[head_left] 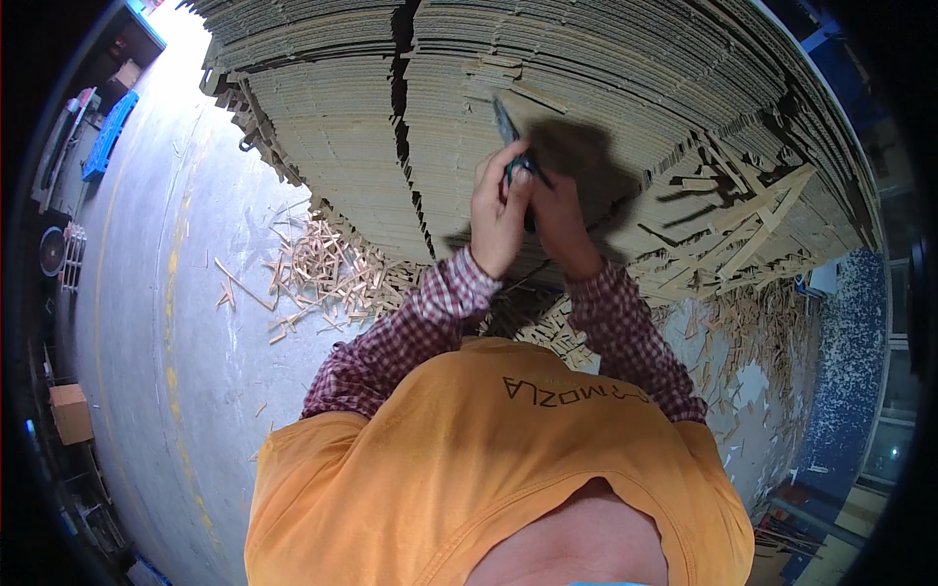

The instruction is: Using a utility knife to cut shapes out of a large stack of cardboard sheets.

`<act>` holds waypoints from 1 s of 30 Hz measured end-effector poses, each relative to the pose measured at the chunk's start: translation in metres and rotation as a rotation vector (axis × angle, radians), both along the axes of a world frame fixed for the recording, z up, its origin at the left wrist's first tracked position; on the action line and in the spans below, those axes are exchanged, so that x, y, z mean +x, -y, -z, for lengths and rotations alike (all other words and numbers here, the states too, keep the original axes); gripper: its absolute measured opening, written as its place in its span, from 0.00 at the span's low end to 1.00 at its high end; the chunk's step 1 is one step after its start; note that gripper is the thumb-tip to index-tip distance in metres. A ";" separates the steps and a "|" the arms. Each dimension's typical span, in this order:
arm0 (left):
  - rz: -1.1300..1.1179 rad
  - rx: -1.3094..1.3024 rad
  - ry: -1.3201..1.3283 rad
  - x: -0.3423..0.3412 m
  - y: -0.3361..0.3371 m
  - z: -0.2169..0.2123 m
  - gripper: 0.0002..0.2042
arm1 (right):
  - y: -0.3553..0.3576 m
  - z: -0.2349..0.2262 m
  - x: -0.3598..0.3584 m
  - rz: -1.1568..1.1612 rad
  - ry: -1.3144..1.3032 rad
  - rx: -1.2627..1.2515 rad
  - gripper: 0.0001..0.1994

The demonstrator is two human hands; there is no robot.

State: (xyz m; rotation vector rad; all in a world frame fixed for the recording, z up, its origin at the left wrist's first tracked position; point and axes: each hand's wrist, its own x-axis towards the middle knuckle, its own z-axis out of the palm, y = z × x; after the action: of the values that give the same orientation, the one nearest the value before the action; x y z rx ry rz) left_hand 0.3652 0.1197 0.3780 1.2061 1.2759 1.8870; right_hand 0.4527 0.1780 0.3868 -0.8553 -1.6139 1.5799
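My two hands meet in front of my chest over a large stack of flat corrugated cardboard sheets (342, 156). Between them is a hand tool with a pointed grey blade (506, 122) and a dark green and black handle; its exact kind is hard to make out. My left hand (500, 213) has its fingers wrapped around the handle. Pressed against it, my right hand (562, 220) is closed at the handle's right side, its fingers partly hidden. The blade points away from me, its tip against or just over the cardboard edges. Narrow cardboard offcuts (537, 96) lie beside the tip.
Cut cardboard strips (337, 269) are heaped on the grey floor (225, 391) at the left. Longer loose strips (757, 220) lie on the stack's right side, with more scraps (752, 332) below. A worn blue surface (840, 361) stands at right; a blue pallet (109, 137) is far left.
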 end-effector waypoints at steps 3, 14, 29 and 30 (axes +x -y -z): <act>-0.068 0.019 -0.039 0.010 0.036 -0.001 0.19 | 0.056 -0.019 0.008 0.107 0.031 0.437 0.13; -0.118 -0.163 0.374 -0.047 0.018 0.000 0.30 | -0.011 -0.025 0.033 -0.259 0.407 -0.012 0.15; 0.248 -0.650 -0.189 -0.040 0.151 0.137 0.11 | 0.042 -0.009 0.028 -0.363 0.193 -0.093 0.13; 0.245 -0.627 -0.201 -0.040 0.155 0.139 0.11 | 0.033 -0.015 0.028 -0.363 0.192 -0.092 0.13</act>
State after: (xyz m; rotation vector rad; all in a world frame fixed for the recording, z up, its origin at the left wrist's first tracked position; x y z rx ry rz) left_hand 0.3250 -0.0350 0.2387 1.1510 1.5816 1.0858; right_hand 0.4806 0.1447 0.4015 -0.8156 -1.9298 1.8795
